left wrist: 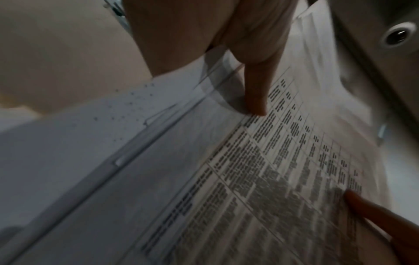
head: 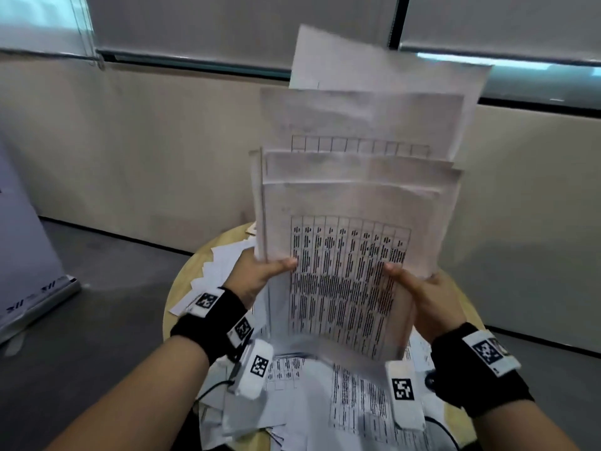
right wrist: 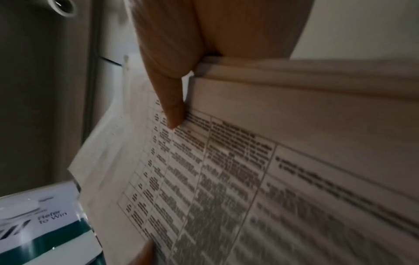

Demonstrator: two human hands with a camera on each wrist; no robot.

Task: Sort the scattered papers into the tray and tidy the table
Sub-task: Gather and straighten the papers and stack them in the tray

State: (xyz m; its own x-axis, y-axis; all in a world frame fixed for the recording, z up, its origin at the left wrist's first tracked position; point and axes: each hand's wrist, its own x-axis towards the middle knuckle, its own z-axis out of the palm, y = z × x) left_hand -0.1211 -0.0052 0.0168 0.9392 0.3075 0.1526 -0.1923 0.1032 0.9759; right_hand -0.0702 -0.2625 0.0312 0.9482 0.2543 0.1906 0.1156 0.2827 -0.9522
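I hold a fanned stack of printed papers (head: 351,222) upright above a round wooden table (head: 182,284). My left hand (head: 260,271) grips the stack's left edge, thumb on the front sheet's printed table. My right hand (head: 419,294) grips the right edge, thumb on the same sheet. In the left wrist view the left thumb (left wrist: 256,93) presses the front sheet (left wrist: 260,179). The right wrist view shows the right thumb (right wrist: 172,107) on the stack (right wrist: 272,161), whose edge sits in the hand's crook. No tray is in view.
More loose sheets (head: 325,402) lie scattered over the table below my wrists and at its far left (head: 224,258). A beige wall panel (head: 130,151) stands behind, grey floor (head: 81,320) lies to the left, and a standing banner (head: 26,255) is at the far left.
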